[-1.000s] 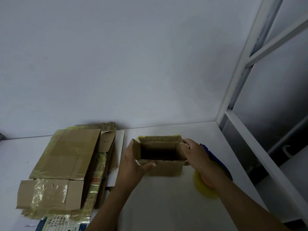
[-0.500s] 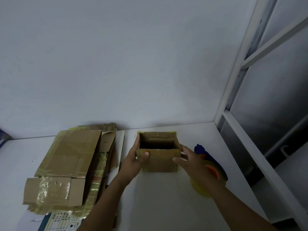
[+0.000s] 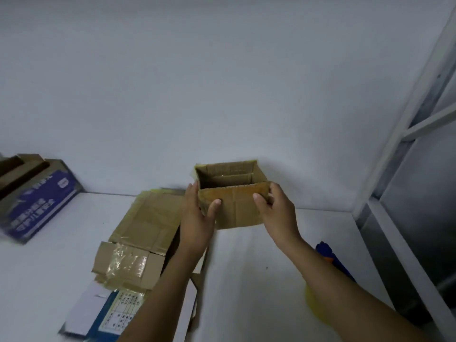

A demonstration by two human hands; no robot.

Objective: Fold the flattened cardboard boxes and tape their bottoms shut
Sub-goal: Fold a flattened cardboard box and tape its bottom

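Observation:
A small brown cardboard box (image 3: 235,206), set up with its open top toward me, is held above the white table (image 3: 259,267) near the back wall. My left hand (image 3: 198,215) grips its left side, thumb on the front face. My right hand (image 3: 276,211) grips its right side, thumb on the front. A stack of flattened cardboard boxes (image 3: 138,233) with shiny tape lies on the table to the left. A blue tape dispenser (image 3: 330,257) with a yellow tape roll (image 3: 313,304) shows partly behind my right forearm.
A blue printed carton (image 3: 39,201) stands at the far left against the wall. A white metal rack frame (image 3: 404,134) borders the table on the right. A flat blue-and-white printed box (image 3: 108,314) lies under the stack.
Both hands have lifted the small box up and away toward the back wall. The view has shifted, bringing the blue carton into sight at the left.

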